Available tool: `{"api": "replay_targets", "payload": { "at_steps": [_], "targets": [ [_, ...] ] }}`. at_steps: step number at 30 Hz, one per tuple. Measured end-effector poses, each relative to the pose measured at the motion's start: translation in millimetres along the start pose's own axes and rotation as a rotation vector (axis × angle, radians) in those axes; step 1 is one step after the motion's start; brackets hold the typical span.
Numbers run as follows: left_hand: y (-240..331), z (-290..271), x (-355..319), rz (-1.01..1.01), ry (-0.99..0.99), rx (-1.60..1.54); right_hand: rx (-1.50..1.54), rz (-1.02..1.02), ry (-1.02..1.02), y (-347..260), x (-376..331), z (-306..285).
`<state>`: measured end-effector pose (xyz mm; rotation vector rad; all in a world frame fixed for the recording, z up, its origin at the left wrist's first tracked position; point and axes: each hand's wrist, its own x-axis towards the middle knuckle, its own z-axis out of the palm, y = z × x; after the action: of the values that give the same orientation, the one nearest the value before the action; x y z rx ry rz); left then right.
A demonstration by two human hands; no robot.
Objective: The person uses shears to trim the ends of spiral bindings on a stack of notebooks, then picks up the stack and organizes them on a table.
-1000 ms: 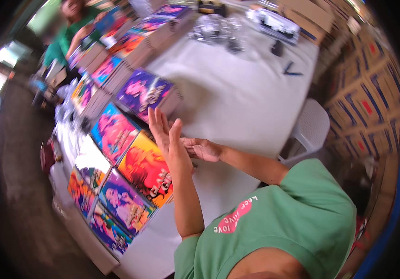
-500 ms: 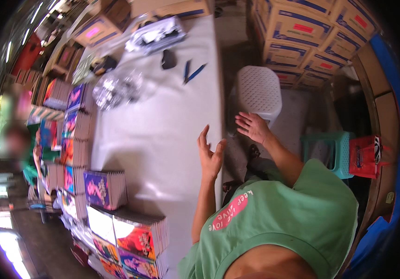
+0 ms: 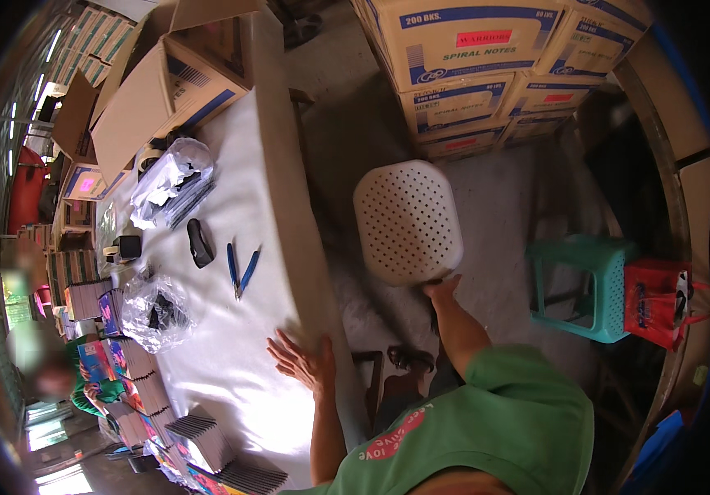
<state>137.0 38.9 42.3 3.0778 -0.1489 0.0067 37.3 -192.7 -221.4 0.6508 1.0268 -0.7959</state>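
Observation:
My left hand (image 3: 304, 361) rests at the edge of the white-covered table (image 3: 244, 198), fingers spread and holding nothing. My right hand (image 3: 444, 287) is at the near rim of a white plastic stool (image 3: 409, 223) with a perforated seat. Its fingers curl at the rim and are partly hidden there. On the table, beyond my left hand, lie blue-handled pliers (image 3: 242, 271), spread apart, and a small black object (image 3: 199, 242). A crumpled clear plastic bag (image 3: 157, 313) with dark contents sits to their left.
Spiral notebooks (image 3: 198, 441) are stacked along the table's left side, where another person's green sleeve (image 3: 108, 392) shows. Open cardboard boxes (image 3: 206, 82) stand at the far end. Stacked cartons (image 3: 462, 99) rise beyond the stool. A green stool (image 3: 582, 285) and red bag (image 3: 658, 301) are at right.
My view has shifted toward the table's far end. My left hand has come down to the table edge from above it. My right hand has reached the white stool's rim.

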Motion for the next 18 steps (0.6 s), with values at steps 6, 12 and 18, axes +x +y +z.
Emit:
{"api": "replay_targets", "payload": {
  "at_steps": [6,12,18],
  "targets": [
    [-5,5,2,0.021,0.005,0.06,0.045,-0.196,0.025,-39,-1,29],
    [-5,-3,2,-0.01,-0.042,-0.038,-0.132,-0.22,-0.16,-137,1,44],
    [-20,-5,-5,0.138,-0.053,-0.135,-0.726,-0.45,-0.145,-209,0,23]
  ]
}}
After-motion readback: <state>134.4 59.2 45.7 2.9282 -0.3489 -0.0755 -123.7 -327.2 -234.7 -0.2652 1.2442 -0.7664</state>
